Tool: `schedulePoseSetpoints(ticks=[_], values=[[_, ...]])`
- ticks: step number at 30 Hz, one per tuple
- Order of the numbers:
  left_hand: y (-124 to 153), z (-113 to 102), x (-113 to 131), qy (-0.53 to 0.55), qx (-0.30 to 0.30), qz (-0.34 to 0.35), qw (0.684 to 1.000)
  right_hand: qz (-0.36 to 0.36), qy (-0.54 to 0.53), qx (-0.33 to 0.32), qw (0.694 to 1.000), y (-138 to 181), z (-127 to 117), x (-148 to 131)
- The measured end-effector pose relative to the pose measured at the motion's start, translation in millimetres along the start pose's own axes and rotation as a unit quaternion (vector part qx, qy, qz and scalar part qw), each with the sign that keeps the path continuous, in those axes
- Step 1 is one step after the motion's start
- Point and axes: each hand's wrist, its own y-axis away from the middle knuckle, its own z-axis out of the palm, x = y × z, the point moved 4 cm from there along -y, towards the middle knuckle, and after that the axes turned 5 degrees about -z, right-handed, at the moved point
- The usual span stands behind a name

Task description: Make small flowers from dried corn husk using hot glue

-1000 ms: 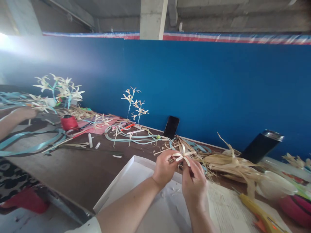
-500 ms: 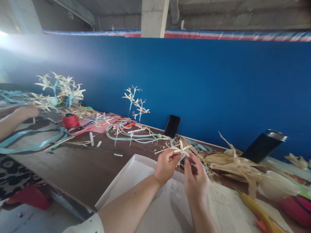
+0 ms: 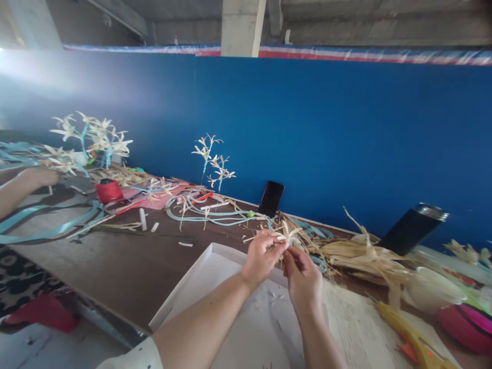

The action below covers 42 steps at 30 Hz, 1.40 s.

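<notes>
My left hand [image 3: 262, 258] pinches a small pale husk flower [image 3: 286, 233] by its base, holding it above the far edge of a shallow white tray [image 3: 188, 292]. Just below it, my right hand [image 3: 302, 277] has its fingers closed under the flower, apparently on its stem, though what they hold is too small to make out. Behind both hands lies a heap of dried corn husks [image 3: 357, 253] on the brown table [image 3: 115, 266].
A phone [image 3: 271, 199] and a dark flask [image 3: 411, 228] lean on the blue wall. A yellow glue gun [image 3: 407, 333] lies right. Husk flower sprigs [image 3: 210, 159], a red thread spool [image 3: 108, 190] and blue ribbons [image 3: 46, 225] lie left, near another person's hand [image 3: 36, 177].
My right hand has dropped and closed in under the flower. The flower has shifted slightly away from me, towards the husk heap. The view has tilted a little.
</notes>
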Motion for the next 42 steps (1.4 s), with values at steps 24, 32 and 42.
schedulePoseSetpoints(ticks=[24, 32, 42], values=[[1.5, -4.1, 6.9, -0.049, 0.012, 0.027, 0.998, -0.211, 0.158, 0.027, 0.964, 5.5, -1.0, -8.2], [2.0, -4.0, 11.8, -0.059, 0.014, 0.043, 0.997, -0.202, 0.193, 0.041, 0.959, 5.7, -1.4, -5.4], [3.0, -5.0, 19.5, -0.063, 0.01, 0.069, 0.996, -0.224, 0.215, 0.043, 0.95, 9.7, -1.2, -17.3]])
